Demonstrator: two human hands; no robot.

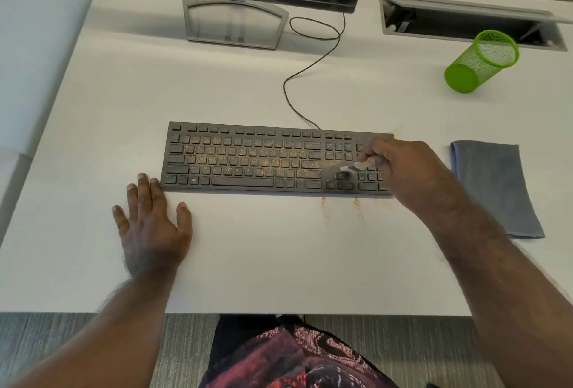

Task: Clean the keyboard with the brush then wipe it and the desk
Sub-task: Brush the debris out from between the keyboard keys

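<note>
- Brushing is underway but nowhere near finished, I'd say. The flat black wired keyboard (248, 158) in the middle of the white desk (248, 263) has tan crumbs all over the letter keys, while the patch by the arrow keys and numpad looks mostly clear.
- The right hand (403, 170) is pinching a small white brush (353, 167), tip down on the keys just above the arrows.
- The left hand (152, 223) is holding nothing, lying flat and spread on the desk with fingertips touching the keyboard's near-left corner, looks like it's steadying it.
- A few crumb trails (325, 206) sit on the desk just in front of the keyboard, so the desk needs wiping too.
- The folded grey cloth (496, 186) lies untouched to the right, so all the wiping is left.
- The green mesh pen cup (480, 60) at the far right looks empty.
</note>
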